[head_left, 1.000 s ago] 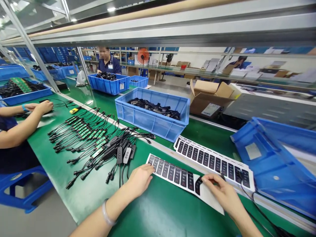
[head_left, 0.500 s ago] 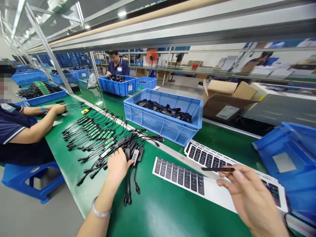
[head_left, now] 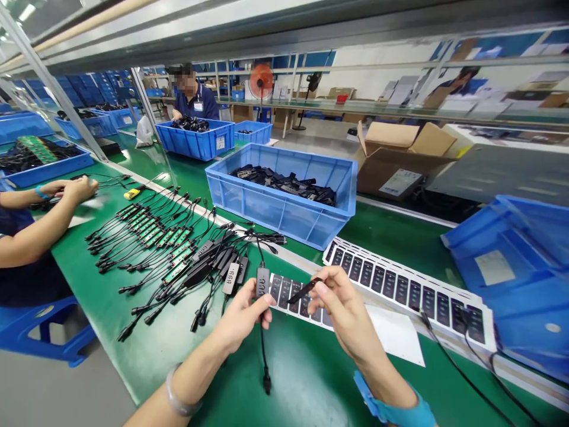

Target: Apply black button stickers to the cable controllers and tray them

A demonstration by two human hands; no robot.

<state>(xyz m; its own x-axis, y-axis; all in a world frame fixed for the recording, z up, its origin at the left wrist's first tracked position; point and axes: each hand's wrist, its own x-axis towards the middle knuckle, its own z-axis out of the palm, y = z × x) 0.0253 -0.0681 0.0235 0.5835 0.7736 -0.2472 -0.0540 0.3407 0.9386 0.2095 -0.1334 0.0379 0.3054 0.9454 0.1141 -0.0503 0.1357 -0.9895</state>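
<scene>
My left hand (head_left: 244, 314) grips a black cable controller box (head_left: 262, 281) between thumb and fingers; one cord rises behind it and another hangs down to a plug. Just to its right, my right hand (head_left: 342, 305) pinches a thin dark adhesive label (head_left: 303, 291) by one end, tilted and apart from the box. Beneath both hands lies a white sheet of dark labels (head_left: 275, 286), partly covered, with a bare white part (head_left: 395, 335) at its right. Left of my hands is a pile of black controllers (head_left: 222, 261) with cords, a grey-faced one (head_left: 230, 279) among them.
Rows of green circuit boards with cords (head_left: 151, 228) lie to the left, near a co-worker's hands (head_left: 75, 190). A blue bin (head_left: 280, 216) of black parts stands behind. Stacked label sheets (head_left: 400, 287), loose black cords (head_left: 457, 362) and a tilted blue bin (head_left: 511, 284) are on the right.
My left hand has moved right from the pile and now holds a controller box. My right hand has brought the label left towards it. The view has shifted right.
</scene>
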